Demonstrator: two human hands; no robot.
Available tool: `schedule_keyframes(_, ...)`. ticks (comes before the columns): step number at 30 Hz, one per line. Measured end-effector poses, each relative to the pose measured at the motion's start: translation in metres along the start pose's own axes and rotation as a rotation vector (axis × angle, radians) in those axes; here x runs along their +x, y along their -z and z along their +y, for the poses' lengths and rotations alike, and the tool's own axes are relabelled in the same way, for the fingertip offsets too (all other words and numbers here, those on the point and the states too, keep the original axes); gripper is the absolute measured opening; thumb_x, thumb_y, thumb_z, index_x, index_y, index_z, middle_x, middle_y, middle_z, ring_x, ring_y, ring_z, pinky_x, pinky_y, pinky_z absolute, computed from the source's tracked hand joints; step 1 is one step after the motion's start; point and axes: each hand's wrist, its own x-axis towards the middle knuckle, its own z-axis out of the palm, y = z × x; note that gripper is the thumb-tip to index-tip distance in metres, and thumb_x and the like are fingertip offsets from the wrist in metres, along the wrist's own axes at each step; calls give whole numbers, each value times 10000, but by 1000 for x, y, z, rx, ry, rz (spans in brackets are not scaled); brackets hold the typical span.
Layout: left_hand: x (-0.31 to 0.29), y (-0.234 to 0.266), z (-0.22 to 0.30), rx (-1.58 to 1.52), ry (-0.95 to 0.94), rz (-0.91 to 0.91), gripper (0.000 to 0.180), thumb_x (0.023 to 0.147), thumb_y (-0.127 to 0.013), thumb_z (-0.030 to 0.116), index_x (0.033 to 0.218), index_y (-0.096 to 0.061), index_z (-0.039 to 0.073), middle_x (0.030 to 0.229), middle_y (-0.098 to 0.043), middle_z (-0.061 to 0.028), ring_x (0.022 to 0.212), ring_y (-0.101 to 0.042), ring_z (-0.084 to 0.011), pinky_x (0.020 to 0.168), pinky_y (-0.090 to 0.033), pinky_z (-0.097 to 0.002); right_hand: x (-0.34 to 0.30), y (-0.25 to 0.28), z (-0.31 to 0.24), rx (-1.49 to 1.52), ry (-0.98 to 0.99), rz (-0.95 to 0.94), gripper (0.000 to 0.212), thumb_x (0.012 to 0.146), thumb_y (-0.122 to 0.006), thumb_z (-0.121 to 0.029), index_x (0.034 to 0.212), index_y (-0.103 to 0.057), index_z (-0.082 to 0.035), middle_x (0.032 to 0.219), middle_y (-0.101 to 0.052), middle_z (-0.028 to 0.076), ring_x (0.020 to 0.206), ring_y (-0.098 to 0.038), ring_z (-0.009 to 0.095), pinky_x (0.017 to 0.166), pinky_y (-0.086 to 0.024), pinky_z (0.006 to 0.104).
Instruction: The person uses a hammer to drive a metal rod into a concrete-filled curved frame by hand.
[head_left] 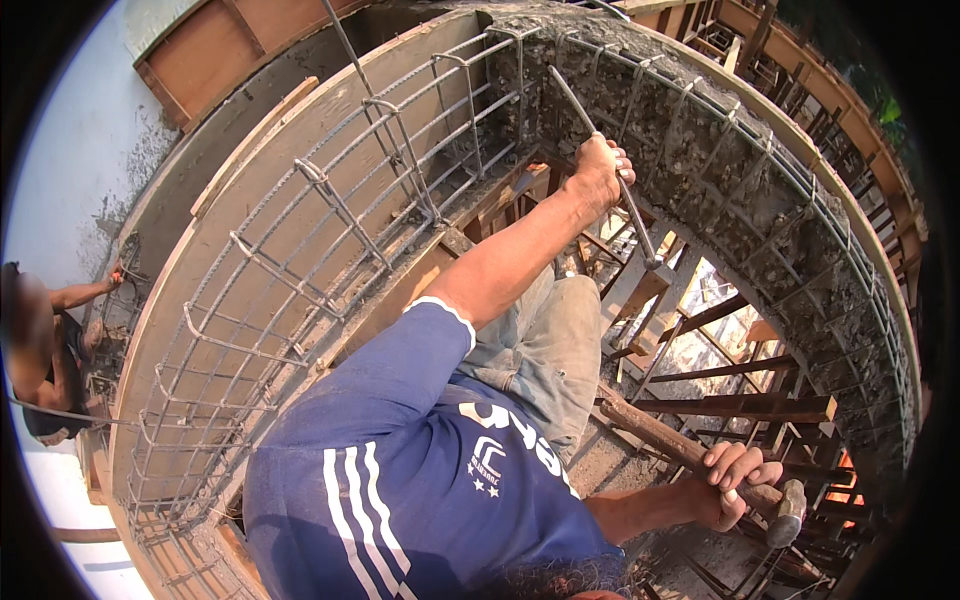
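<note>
My left hand (pixel 600 170) reaches out toward the corner of the formwork, its fingers wrapped round a long thin metal rod (pixel 637 222). The rod slants from the concrete-caked wall (pixel 690 135) down to a timber (pixel 640 290) below the opening. At the lower right, my right hand (pixel 738 483) is closed round the wooden handle (pixel 660 435) of a hammer (pixel 788 512), close to its metal head. The handle's far end lies by my bent knee (pixel 560 340). Left of my arm runs a cage of steel rebar (pixel 330 200) beside a plywood formwork panel (pixel 240 140).
Timber props and beams (pixel 740 405) cross beneath the opening at the right. More rebar (pixel 800 170) lines the curved wall there. At the far left, another person (pixel 40 370) stretches a hand to a wall. Brown panels (pixel 215 45) stand at the upper left.
</note>
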Motion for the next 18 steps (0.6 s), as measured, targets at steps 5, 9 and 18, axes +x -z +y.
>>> schedule_keyframes(5,39,-32,20,-144,-96,64,264,989,-328,225,765,-429,130,557,-376,11,405,-351,-123,379,-297,-278,-56,2,67,-304,-350,277,351,676,-572,-7,1017,-491,-6,764,-544,128,567,-513,198,564,-508,353)
schedule_keyframes(9,59,-30,57,-170,-83,96,205,920,-314,160,742,-411,128,520,-373,6,364,-338,-125,345,-290,-270,-44,-12,93,-350,-460,269,412,743,-624,-50,1133,-499,-3,831,-574,157,603,-556,222,590,-523,362)
schedule_keyframes(18,67,-98,62,-353,-105,128,217,895,-322,161,692,-391,126,488,-356,-2,359,-335,-139,362,-307,-286,-35,8,119,-363,-688,353,269,894,-664,-139,1032,-450,-51,643,-484,57,485,-465,151,458,-448,308)
